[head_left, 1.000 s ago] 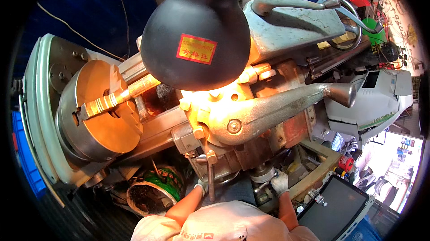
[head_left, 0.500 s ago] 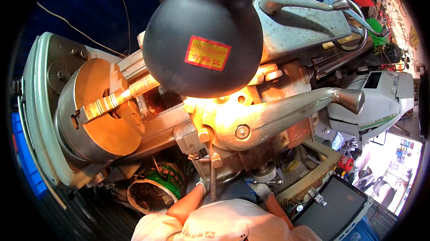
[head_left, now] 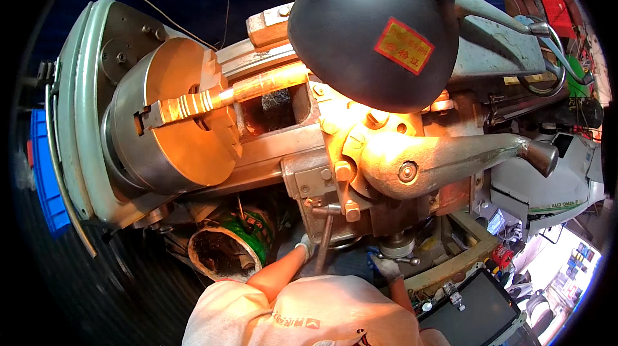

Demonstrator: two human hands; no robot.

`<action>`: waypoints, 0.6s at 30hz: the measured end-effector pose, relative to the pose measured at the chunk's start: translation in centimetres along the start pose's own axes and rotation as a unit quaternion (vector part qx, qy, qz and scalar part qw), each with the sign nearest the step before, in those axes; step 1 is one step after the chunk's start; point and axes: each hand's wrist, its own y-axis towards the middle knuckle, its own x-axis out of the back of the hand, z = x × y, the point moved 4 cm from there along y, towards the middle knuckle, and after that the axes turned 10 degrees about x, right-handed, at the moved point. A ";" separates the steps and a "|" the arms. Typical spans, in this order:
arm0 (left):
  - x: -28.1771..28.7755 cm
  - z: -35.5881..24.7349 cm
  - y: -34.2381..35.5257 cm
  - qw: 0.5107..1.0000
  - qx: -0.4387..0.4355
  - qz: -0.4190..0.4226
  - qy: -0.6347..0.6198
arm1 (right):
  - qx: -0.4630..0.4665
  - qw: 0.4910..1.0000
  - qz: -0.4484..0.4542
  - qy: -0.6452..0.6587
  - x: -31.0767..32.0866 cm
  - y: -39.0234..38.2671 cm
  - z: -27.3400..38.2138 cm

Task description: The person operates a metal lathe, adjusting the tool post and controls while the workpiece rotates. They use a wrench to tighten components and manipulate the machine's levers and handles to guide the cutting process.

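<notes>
My left hand (head_left: 306, 245), in a pale glove, is curled at the left rim of a handwheel (head_left: 347, 243) under the lathe carriage; its fingers are partly hidden. Further right, my gloved right hand (head_left: 388, 268) closes at the left end of a small crank handle (head_left: 407, 260) below a round dial (head_left: 395, 245). A metal T-shaped wrench (head_left: 324, 243) slants down between the hands and the tool post (head_left: 347, 153). On the left, the lathe chuck (head_left: 164, 127) has a shiny stepped metal shaft (head_left: 257, 85) in front of its jaws.
A black lamp shade (head_left: 370, 30) hangs over the tool post and hides part of it. The thick clamping lever (head_left: 457, 162) reaches right. Below the bed stands an open bucket (head_left: 225, 252) of dark scraps. A dark flat panel (head_left: 479, 307) lies at lower right.
My view has turned, so the lathe and lamp appear shifted right and upward. Both hands stay at the same controls.
</notes>
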 end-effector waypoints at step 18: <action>-2.3 -1.5 -4.1 0.980 -0.043 0.062 0.182 | 0.073 0.884 -0.318 -0.335 9.5 -7.7 2.3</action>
